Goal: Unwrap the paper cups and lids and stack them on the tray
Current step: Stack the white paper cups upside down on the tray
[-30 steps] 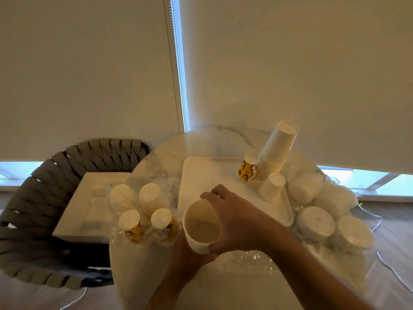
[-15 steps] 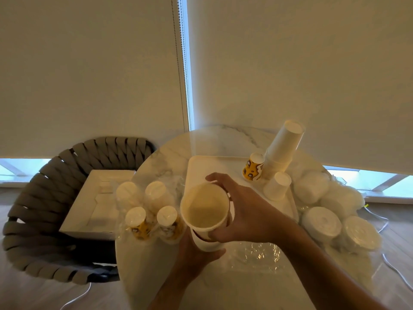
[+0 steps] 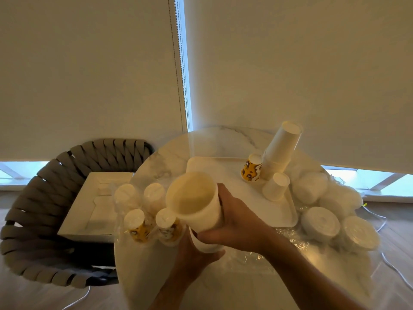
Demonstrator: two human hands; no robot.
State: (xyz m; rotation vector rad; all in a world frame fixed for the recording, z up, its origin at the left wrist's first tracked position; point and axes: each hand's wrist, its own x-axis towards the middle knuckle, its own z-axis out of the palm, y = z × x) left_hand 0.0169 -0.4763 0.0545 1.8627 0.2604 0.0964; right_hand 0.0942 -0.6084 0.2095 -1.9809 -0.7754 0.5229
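Right hand [image 3: 239, 222]: fingers curled around the upper white cup [image 3: 194, 202], mouth tilted toward the camera. Left hand [image 3: 192, 258]: fingers grip the cup stack [image 3: 206, 243] beneath it. Both held above the desk [image 3: 223, 287], just before the tray [image 3: 223, 175].

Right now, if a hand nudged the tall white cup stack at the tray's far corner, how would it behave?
The tall white cup stack already leans, so it would likely tip rather than slide. Being thin paper, it probably feels light and dents easily. Falling, it could knock the yellow printed cup beside it on the tray.
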